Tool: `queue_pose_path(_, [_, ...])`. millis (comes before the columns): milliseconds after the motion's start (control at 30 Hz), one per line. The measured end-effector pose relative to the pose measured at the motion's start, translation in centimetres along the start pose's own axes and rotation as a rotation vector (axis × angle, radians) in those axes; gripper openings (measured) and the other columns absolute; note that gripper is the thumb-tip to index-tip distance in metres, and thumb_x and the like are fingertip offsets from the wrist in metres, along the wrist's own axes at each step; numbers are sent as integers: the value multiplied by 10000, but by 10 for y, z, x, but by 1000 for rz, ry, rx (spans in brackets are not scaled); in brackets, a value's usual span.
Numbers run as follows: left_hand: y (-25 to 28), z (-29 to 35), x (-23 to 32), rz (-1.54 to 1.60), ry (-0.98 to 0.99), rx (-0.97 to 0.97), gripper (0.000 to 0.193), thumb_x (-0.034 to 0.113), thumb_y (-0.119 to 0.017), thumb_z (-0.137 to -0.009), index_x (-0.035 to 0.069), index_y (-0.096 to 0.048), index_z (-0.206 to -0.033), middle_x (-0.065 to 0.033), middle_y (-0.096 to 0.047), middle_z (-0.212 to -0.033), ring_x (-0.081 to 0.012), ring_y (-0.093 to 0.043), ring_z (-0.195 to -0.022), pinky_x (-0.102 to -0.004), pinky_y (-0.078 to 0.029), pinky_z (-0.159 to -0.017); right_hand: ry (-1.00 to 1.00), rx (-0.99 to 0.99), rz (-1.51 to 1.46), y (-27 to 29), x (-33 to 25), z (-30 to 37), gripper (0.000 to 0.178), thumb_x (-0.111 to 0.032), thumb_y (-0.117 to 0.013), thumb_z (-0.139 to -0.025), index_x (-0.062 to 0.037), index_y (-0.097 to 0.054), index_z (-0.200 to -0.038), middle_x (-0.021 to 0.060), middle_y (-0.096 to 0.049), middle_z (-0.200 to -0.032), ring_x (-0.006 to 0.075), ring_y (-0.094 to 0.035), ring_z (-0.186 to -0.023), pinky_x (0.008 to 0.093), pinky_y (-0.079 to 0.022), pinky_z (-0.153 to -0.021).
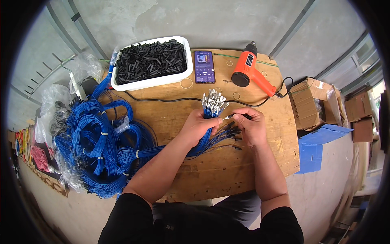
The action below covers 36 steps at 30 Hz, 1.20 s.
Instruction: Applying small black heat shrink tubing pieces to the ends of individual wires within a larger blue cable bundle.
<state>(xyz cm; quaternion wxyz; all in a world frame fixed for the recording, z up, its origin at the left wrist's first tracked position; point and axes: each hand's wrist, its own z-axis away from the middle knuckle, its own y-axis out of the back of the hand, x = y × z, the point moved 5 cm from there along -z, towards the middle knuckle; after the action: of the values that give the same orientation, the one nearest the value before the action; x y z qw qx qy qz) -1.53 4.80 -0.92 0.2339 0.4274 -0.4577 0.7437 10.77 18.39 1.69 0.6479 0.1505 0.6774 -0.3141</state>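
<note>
My left hand [199, 126] is closed round a bundle of blue wires [208, 111], whose silvery metal terminals [214, 98] fan out above the fist. Close beside it, my right hand [252, 127] pinches a short black sleeve [246, 116] between thumb and fingers. A single metal terminal [227, 117] sits between the two hands, at the sleeve's end; whether it is inside the sleeve I cannot tell. Below the hands, several wire ends with black sleeves on them [233, 132] spread to the right. The wires trail left under my left forearm.
A white tray [152, 84] of black sleeves stands at the back, with a phone [204, 67] beside it. An orange heat gun [252, 69] lies back right, its black cord [170, 99] crossing the table. Coiled blue wire bundles [97, 142] crowd the left. Cardboard boxes [304, 105] stand right.
</note>
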Motion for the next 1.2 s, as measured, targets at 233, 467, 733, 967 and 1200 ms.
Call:
queue_pose_path(233, [-1,1,1,-20,13,-1,101,64,-715,-871,3,-653,-920,-58,-632,-742,-131,-597,-631,-285,-484,-577,-22,-13,33,-1,-1,1,110,1,-733,-873,-10,-726,-982,-54,-612,-730,3,-443,-574,180,-325,-501])
queue_pose_path(467, [-2,1,-1,-38,19,20,136,113,-723,-900,-3,-652,-906,-58,-644,-757,-129,-614,-646,-279,-502,-585,5,3,-43,7,-5,-2,130,-1,-731,-873,11,-706,-1000,-20,-623,-746,26,-446,-573,185,-330,-506])
queue_pose_path(733, [-2,0,1,-84,-6,16,132,108,-720,-902,0,-647,-888,-54,-642,-753,-124,-605,-636,-281,-500,-580,-273,-150,-362,8,4,-6,191,-157,-631,-977,20,-649,-1047,67,-676,-816,55,-428,-557,176,-293,-444])
queue_pose_path(967, [-5,2,1,-76,-15,-11,120,105,-714,-905,6,-648,-892,-42,-636,-756,-114,-593,-641,-275,-483,-581,-339,-182,-349,6,10,-3,178,-156,-644,-972,15,-649,-1024,60,-677,-825,43,-426,-554,172,-295,-445])
queue_pose_path(1200, [-7,3,4,-85,-21,-17,121,109,-715,-904,8,-649,-910,-40,-637,-758,-109,-593,-648,-266,-478,-585,-348,-171,-293,4,10,-1,160,-145,-659,-960,9,-658,-1002,52,-679,-825,40,-425,-550,177,-304,-452])
